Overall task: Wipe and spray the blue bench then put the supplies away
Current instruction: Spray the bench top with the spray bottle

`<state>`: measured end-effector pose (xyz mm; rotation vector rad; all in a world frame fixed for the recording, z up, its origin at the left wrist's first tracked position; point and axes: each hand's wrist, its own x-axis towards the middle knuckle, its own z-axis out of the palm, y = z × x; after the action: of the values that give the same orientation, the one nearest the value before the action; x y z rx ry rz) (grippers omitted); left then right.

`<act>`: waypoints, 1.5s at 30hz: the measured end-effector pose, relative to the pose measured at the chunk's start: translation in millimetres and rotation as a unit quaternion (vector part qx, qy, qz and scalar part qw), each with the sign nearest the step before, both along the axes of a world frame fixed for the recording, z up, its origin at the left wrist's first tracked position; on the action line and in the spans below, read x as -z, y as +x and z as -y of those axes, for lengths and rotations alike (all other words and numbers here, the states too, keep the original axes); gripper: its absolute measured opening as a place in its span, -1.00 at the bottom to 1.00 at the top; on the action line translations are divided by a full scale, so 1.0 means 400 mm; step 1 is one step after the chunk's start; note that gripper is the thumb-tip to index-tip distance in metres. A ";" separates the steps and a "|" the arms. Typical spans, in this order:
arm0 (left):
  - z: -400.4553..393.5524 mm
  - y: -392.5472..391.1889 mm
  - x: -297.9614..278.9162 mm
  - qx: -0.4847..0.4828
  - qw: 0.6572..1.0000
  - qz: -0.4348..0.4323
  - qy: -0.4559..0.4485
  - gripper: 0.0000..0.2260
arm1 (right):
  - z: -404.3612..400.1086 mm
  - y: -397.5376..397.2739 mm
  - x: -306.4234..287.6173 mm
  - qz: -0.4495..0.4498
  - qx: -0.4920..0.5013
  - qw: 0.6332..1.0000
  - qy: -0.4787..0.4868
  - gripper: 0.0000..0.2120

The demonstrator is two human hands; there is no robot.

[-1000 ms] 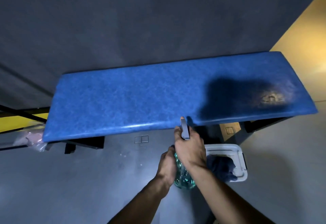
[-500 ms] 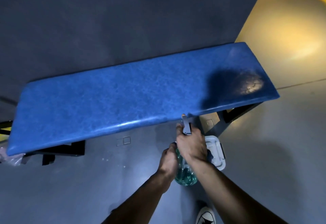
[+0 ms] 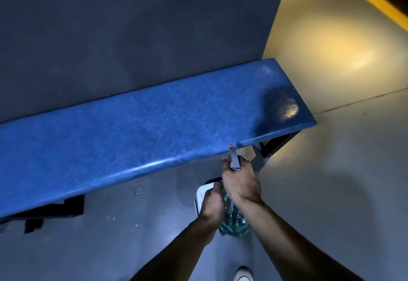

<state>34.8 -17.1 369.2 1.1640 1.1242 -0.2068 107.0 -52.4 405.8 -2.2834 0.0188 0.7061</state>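
— Fingers of the right hand (image 3: 241, 184) are wrapped round the spray bottle (image 3: 234, 218) head; why is the left hand (image 3: 211, 204) clasped lower down?

— Steadying is judged likely, so the nozzle is kept aimed at the blue bench (image 3: 141, 123), just ahead. A white bin (image 3: 202, 193) is seen on the floor beneath.
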 end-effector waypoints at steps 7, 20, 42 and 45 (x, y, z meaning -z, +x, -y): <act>0.076 0.173 0.003 -0.013 0.996 0.034 -0.077 -0.67 | 0.087 0.152 0.009 0.038 0.051 0.998 0.005 -0.64; 0.216 0.363 0.114 -0.060 0.998 -0.020 -0.016 -0.59 | 0.225 0.331 0.070 0.031 0.036 0.999 -0.010 -0.59; 0.307 0.380 0.154 0.083 0.983 0.068 0.150 -0.56 | 0.421 0.343 0.086 0.123 0.101 0.983 0.092 -0.67; 0.294 0.334 0.156 0.146 0.961 0.094 0.216 -0.69 | 0.467 0.295 0.088 0.135 0.075 0.986 0.059 -0.69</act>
<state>168.6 -134.8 306.6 1.7044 0.8451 -0.0732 224.8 -239.3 370.5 -2.2174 0.0206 0.3095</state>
